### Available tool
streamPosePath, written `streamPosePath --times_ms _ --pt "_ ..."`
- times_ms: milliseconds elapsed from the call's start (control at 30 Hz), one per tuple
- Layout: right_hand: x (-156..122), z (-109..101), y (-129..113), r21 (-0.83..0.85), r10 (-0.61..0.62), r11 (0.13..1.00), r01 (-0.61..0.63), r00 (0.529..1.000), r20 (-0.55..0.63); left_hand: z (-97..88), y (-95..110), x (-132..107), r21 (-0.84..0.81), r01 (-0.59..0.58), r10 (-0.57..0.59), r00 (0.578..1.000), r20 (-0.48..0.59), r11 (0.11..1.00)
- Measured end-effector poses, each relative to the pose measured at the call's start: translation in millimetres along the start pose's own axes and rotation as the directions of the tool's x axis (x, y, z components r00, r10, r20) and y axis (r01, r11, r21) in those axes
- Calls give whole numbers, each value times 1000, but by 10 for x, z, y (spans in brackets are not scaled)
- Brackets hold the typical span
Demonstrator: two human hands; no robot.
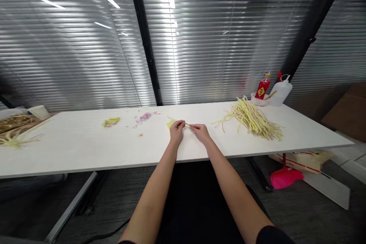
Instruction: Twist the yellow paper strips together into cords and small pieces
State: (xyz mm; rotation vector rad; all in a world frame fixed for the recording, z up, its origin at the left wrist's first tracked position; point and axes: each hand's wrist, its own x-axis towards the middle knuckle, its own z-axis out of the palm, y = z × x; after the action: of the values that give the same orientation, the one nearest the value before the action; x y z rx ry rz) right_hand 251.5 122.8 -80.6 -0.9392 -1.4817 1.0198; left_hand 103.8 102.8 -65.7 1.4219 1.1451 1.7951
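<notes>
Over the near part of the white worktop [85, 148], both hands meet at one thin, pale yellow strip [187, 125]: the left hand [177, 131] pinches it between thumb and fingertips, and the right hand [200, 132] pinches it from the other side, so that a short length shows between them. The grip is small and partly covered by the fingers, so exactly where each fingertip presses is hard to make out. Just beyond the left hand, and partly hidden by it, lies a little yellow bunch [169, 124] of similar look. The strip should be very light and limp, more like a soft stem than a stiff rod; it would probably bend freely and could bruise or snap if pulled hard or squeezed. Its surface may be slightly damp and slick, so a gentle pinch with the finger pads, near the ends and close together, seems the best hold. Off to the right lies a large loose heap [254, 120] of such strands, tangled enough that single pieces would likely need teasing out by one end. To the left are a scatter of small pink and purple loops [145, 117], apparently springy and light, and a short, neat bundle [111, 122] lying beyond them.
</notes>
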Motion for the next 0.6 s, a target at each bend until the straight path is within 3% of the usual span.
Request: streamPosePath --times_ms 233,500,600 --pt "-24 29 10 -157 -50 986 48 999 -4 4 28 -12 167 -89 87 996 21 982" --pt "-49 61 -38 -440 -276 856 272 959 56 -1 -13 -8 173 -48 42 998 40 984" --pt "-74 57 -88 -473 -313 829 298 949 50 -5 -19 -1 135 0 -4 1000 29 991"
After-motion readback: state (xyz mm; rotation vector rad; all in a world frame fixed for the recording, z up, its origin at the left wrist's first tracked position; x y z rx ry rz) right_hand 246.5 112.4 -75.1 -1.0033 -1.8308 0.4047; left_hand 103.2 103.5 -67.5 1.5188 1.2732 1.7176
